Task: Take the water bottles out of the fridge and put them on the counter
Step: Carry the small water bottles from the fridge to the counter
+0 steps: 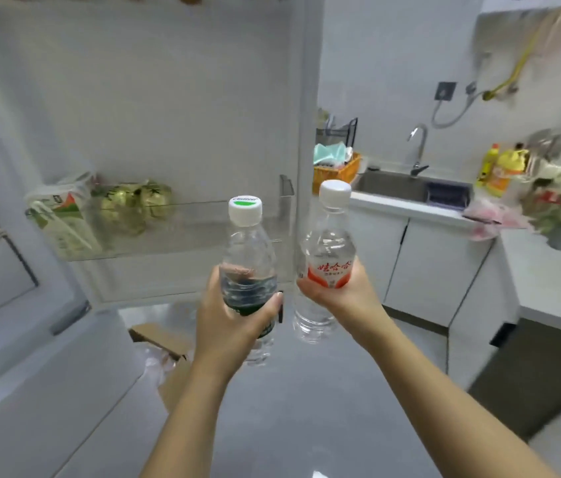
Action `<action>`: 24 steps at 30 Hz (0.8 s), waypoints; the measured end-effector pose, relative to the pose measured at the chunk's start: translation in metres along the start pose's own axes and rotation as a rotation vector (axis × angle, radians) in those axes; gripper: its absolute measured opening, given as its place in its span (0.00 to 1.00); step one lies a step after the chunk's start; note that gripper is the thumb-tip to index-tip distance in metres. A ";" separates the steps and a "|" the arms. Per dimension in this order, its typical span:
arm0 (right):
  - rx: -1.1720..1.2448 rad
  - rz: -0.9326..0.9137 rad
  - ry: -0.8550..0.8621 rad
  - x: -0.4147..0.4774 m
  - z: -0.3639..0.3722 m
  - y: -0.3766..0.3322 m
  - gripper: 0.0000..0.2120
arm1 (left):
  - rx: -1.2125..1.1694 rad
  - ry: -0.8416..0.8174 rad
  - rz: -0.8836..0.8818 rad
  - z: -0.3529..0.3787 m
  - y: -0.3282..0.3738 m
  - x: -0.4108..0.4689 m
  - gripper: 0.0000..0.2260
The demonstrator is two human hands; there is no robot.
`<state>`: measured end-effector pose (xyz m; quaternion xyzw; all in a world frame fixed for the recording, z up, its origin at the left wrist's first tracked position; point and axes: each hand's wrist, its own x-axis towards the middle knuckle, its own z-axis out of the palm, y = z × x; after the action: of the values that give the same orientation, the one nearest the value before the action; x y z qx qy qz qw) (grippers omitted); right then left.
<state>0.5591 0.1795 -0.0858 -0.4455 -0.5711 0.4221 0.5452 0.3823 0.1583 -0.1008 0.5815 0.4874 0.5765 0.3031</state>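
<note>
two bottles out of the fridge, one in each of our hands

we reach both forearms forward and slightly inward, raised in front of the open fridge door [175,98]. our left hand [234,315] wraps its fingers and thumb round the lower half of the green-label bottle [248,267]. our right hand [337,294] grips the red-label bottle [327,250] at its label from behind, the base hanging below the palm. both bottles stand nearly upright, white caps up, just beside each other, in the air over the floor. the bench [410,210] with its sink [392,188] lies further off to the right.
</note>
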 end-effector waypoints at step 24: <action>-0.189 0.115 0.734 0.024 -0.353 0.073 0.34 | -0.281 -0.699 -0.055 0.401 -0.010 0.088 0.21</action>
<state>0.9150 0.2195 -0.1335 -0.6467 -0.3482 0.2099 0.6453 0.7547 0.3263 -0.1376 0.6826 0.2864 0.3962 0.5432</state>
